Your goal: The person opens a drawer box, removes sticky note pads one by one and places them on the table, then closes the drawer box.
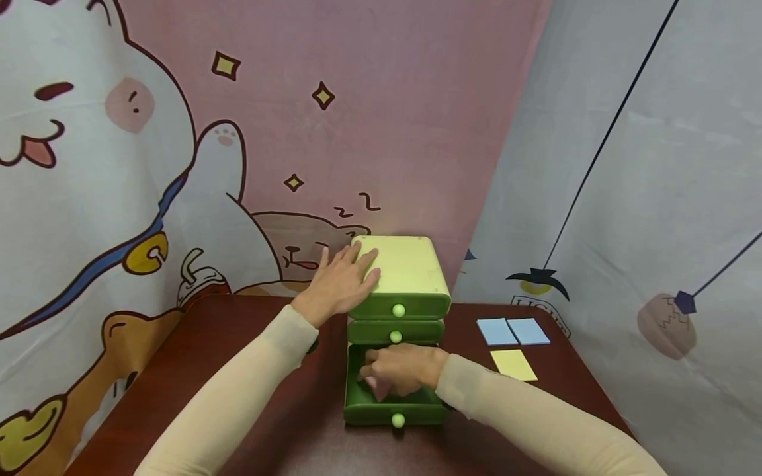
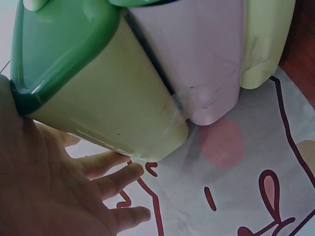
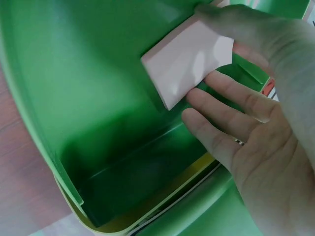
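A small desktop drawer unit (image 1: 407,268) with a pale yellow top and green drawer fronts stands on the table. Its bottom drawer (image 1: 369,414) is pulled out. Inside that drawer my right hand (image 1: 403,368) pinches a pink sticky-note pad (image 3: 184,61) between thumb and fingers. My left hand (image 1: 340,283) rests on the top left edge of the unit, fingers spread and fairly straight. Seen from the left wrist, the fingers (image 2: 115,182) lie along the yellow shell of the top section.
To the right of the unit, two blue sticky-note pads (image 1: 497,332) lie side by side, with a yellow pad (image 1: 514,365) in front of them. Upper (image 1: 375,306) and middle (image 1: 369,332) drawers are closed. A printed cloth (image 1: 405,119) hangs behind the dark red table (image 1: 238,344).
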`<state>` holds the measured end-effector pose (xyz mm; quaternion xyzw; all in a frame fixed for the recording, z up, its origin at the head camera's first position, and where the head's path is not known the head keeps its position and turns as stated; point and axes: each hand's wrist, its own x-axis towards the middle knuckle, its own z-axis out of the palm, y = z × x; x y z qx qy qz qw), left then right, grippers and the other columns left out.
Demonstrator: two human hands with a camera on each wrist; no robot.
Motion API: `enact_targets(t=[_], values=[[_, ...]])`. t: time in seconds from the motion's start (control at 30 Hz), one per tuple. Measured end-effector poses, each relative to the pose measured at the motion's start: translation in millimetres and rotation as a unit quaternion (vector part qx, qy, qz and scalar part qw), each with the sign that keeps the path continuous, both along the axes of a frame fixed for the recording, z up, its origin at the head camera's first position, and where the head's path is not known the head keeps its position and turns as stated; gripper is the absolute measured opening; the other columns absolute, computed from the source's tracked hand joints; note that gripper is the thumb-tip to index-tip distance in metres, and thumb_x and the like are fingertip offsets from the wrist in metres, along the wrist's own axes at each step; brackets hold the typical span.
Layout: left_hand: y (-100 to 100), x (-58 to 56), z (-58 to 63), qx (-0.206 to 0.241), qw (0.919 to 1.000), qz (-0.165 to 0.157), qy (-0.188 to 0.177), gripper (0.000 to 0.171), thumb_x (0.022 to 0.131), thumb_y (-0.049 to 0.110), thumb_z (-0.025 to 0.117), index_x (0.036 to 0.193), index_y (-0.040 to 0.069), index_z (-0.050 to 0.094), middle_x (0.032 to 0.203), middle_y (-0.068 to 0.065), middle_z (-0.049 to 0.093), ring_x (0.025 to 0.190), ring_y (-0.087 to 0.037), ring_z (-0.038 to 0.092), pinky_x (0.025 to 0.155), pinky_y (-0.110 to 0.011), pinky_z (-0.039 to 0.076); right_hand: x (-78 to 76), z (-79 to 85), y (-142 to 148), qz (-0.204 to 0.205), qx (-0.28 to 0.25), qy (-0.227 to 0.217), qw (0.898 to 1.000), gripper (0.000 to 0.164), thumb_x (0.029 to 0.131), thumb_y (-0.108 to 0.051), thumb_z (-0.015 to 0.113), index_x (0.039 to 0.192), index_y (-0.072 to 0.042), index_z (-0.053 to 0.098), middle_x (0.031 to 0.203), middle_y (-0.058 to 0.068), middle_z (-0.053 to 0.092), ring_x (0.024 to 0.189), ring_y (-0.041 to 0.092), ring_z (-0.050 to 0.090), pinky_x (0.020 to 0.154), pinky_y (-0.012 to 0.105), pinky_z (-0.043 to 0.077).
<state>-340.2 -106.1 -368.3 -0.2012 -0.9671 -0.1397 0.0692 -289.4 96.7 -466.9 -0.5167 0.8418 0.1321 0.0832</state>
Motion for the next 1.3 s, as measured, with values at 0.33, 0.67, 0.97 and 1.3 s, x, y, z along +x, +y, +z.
enact_targets(t=[0.33,0.67,0.97,1.3], values=[[-1.0,1.0,1.0,-0.001,0.9999,-0.007,0.009,0.071,0.124,0.060,0.029,0.186,0.027,0.035,0.196,-0.017,0.023,0.181,-0.045,0.028,0.145,-0.079,0.010,1.6,2.3,0.0,-0.004,0.009,-0.015,1.000,0.058,0.101,-0.018,0.095,0.152,-0.035,0.075,0.144,-0.002,0.074,0.107,0.008,0.078,0.078,0.016,0.062],[-0.3,2.3,-0.5,0.007,0.9999,-0.008,0.002,0.071,0.124,0.060,0.029,0.186,0.026,0.036,0.196,-0.017,0.023,0.181,-0.045,0.027,0.146,-0.078,0.009,3.6,1.0,-0.8,0.001,0.014,-0.008,1.000,0.054,0.099,-0.020,0.097,0.147,-0.034,0.076,0.131,-0.005,0.074,0.096,0.005,0.073,0.076,0.016,0.059],[0.1,1.8,-0.7,0.007,1.0000,-0.007,-0.001,0.071,0.123,0.060,0.029,0.186,0.026,0.035,0.196,-0.017,0.023,0.182,-0.045,0.025,0.146,-0.077,0.008,1.7,-0.8,1.3,0.008,0.005,-0.014,1.000,0.061,0.098,-0.035,0.099,0.154,-0.034,0.075,0.132,-0.004,0.075,0.102,0.005,0.077,0.087,0.019,0.064],[0.3,0.9,1.1,-0.001,1.0000,-0.004,0.004,0.072,0.123,0.061,0.027,0.186,0.027,0.035,0.196,-0.017,0.022,0.181,-0.045,0.027,0.146,-0.078,0.009,-1.3,4.3,5.2,0.008,-0.003,-0.024,1.000,0.052,0.102,-0.041,0.094,0.150,-0.036,0.077,0.136,-0.006,0.078,0.111,0.004,0.077,0.094,0.020,0.065]])
